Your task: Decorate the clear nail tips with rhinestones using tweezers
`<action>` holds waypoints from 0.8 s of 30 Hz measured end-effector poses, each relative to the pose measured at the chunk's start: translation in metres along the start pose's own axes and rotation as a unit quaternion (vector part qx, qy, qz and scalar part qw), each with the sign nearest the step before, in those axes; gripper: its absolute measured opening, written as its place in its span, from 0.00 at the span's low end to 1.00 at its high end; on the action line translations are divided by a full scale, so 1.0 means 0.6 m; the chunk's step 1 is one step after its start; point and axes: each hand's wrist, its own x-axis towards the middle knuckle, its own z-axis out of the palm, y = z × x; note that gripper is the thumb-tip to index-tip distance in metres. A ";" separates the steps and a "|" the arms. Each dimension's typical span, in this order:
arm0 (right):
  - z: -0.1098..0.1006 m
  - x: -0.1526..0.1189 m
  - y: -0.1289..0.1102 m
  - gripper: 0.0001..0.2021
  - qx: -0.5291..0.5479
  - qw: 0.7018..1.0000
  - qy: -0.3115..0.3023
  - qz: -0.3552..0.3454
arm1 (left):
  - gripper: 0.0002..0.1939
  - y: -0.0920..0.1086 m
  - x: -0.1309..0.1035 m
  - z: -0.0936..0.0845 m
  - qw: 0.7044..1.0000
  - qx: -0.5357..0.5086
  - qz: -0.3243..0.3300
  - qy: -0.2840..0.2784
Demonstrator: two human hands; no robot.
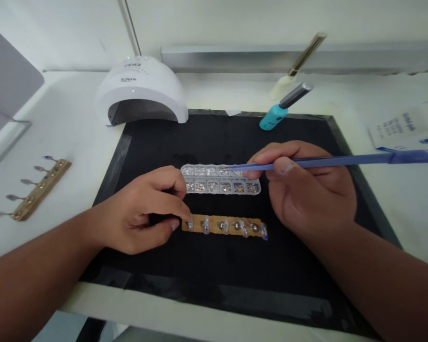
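In the head view my right hand point(303, 190) holds a pair of purple tweezers point(328, 161) in a pinch. Their pointed tips are at the upper row of a clear compartment case point(221, 192) filled with small shiny rhinestones. Whether the tips grip a stone is too small to tell. My left hand point(153, 209) has its fingers curled, index finger and thumb closed at the left end of a wooden strip point(214, 230). Several glossy false nail tips point(244, 228) and round metal studs sit along that strip, in front of the case.
Under the hands lies a black mat point(214, 266). A white nail lamp point(142, 88) stands behind it, with a teal bottle point(274, 117) and a cream bottle point(282, 85) at back right. Another wooden strip with nail tips point(41, 190) lies left; a white packet point(406, 126) lies right.
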 end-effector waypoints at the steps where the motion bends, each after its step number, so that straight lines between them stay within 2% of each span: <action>1: 0.000 0.000 0.000 0.05 -0.001 1.000 0.000 0.000 | 0.11 0.000 0.000 0.000 1.000 -0.003 -0.002 0.003; 5: -0.001 0.000 0.001 0.05 0.000 1.000 -0.001 0.002 | 0.11 0.001 -0.002 -0.004 1.000 -0.007 -0.002 0.021; 14: -0.005 -0.001 0.001 0.04 -0.003 1.000 -0.004 -0.009 | 0.09 0.003 0.002 -0.007 1.000 -0.003 0.000 0.025; 18: -0.008 0.000 0.005 0.05 -0.017 0.999 -0.005 -0.029 | 0.07 0.004 0.006 -0.010 1.000 0.008 -0.007 0.021; 24: -0.016 0.003 0.011 0.06 -0.089 0.991 -0.019 -0.095 | 0.05 -0.003 0.010 -0.012 0.997 0.025 -0.038 0.065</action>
